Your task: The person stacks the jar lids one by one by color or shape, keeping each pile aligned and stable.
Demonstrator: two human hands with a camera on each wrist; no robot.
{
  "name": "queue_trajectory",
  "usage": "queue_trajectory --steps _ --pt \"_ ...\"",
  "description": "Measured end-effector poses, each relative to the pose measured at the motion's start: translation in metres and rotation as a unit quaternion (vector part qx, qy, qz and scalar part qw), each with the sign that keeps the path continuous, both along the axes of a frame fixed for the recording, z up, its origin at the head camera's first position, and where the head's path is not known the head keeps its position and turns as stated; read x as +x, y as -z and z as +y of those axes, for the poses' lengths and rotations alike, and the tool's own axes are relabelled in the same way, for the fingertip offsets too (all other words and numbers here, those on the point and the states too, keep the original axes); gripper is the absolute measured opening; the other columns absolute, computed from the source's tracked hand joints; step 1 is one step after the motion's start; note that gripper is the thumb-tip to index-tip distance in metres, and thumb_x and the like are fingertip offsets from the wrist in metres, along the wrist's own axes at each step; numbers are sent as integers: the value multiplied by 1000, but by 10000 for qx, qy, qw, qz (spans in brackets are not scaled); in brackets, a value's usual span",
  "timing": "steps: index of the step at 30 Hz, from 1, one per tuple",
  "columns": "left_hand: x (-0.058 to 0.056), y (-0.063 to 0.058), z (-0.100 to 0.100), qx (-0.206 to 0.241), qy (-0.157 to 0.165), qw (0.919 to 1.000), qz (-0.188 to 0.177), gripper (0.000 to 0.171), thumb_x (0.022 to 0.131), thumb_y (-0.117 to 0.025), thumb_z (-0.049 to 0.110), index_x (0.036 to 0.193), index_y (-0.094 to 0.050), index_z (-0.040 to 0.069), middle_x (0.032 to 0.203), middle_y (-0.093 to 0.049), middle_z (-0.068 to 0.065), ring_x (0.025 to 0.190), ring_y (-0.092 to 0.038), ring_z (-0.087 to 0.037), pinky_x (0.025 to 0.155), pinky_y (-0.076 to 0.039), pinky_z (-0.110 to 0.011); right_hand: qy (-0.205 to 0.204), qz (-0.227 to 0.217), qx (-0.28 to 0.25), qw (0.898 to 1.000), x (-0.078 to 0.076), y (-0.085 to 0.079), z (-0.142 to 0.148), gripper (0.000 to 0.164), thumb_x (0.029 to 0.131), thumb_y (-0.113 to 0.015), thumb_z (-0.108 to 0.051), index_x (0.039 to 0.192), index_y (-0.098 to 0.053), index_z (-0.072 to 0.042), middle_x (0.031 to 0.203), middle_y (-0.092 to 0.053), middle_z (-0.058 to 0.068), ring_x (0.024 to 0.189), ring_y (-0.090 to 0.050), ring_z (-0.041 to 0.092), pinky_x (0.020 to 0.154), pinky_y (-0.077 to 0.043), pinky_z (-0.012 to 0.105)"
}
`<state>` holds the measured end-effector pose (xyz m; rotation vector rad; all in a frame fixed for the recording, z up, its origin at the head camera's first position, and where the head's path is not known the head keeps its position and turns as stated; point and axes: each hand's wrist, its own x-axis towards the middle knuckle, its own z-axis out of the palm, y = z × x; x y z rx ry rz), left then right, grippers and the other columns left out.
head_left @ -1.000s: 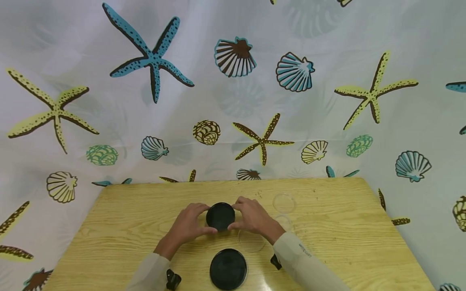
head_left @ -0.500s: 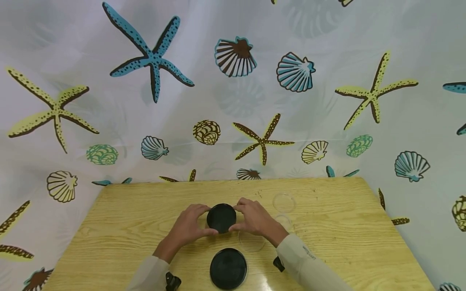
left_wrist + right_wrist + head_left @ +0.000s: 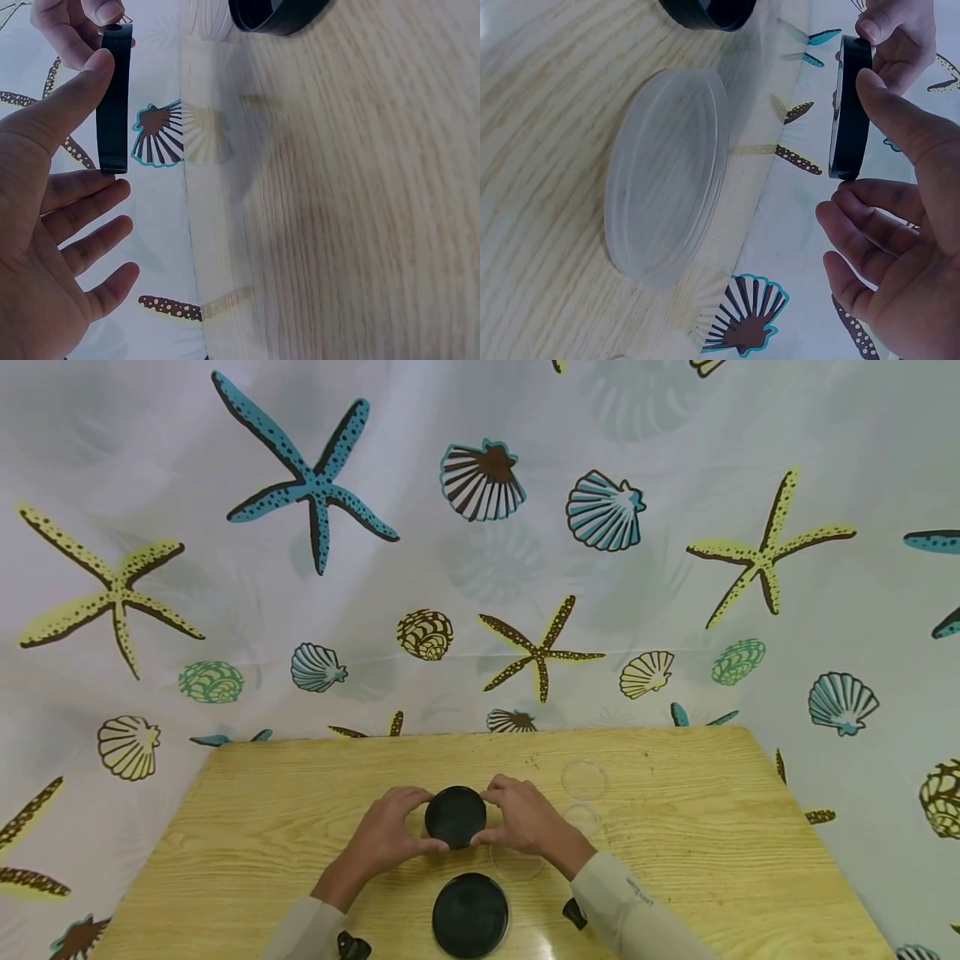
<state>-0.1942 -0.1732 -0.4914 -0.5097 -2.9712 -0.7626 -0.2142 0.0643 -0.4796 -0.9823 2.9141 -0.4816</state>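
Both hands hold a shallow black round lid (image 3: 456, 817) between them, off the wooden table. My left hand (image 3: 387, 832) pinches its left side between thumb and forefinger, the other fingers spread loose in the left wrist view. Opposite it, my right hand (image 3: 522, 819) pinches the right side the same way. Seen edge-on, the lid (image 3: 114, 105) is a thin band with a low rim. Nearer the person, a larger black round container (image 3: 470, 915) stands on the table. Part of a hollow black container (image 3: 709, 9) appears at the top of the right wrist view.
Two clear round lids (image 3: 585, 779) lie on the table (image 3: 675, 827) to the right of the hands. Another, larger clear lid (image 3: 667, 172) lies beneath the right hand. A shell-patterned cloth (image 3: 510, 568) hangs behind the table's far edge.
Both hands and the black lid have shifted slightly toward the person. The grip on the lid looks the same. The larger black container and clear lids stay in place.
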Motion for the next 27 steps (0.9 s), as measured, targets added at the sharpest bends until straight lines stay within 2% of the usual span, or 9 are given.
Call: queue_trajectory --steps 10,20,27 --pt "5 4 0 38 87 9999 141 73 63 -82 52 121 -63 12 126 -61 -8 120 -53 -30 96 -43 -53 -27 -23 -84 10000 6 0 3 65 77 -70 -55 124 -62 -11 112 -58 0 93 -58 15 83 -47 36" --pt "12 1 0 9 127 9997 218 74 64 -80 54 123 -62 12 127 -60 -9 121 -53 -31 96 -42 -55 -156 48 -124 9998 11 -3 5 65 78 -69 -55 125 -62 -10 111 -57 0 90 -56 13 82 -47 33" --pt "15 2 0 44 128 9996 229 74 63 -81 54 122 -63 13 126 -61 -8 119 -54 -29 94 -45 -51 -211 -69 -204 9995 14 -6 7 61 78 -71 -52 124 -63 -12 109 -58 -1 87 -55 11 80 -46 32"
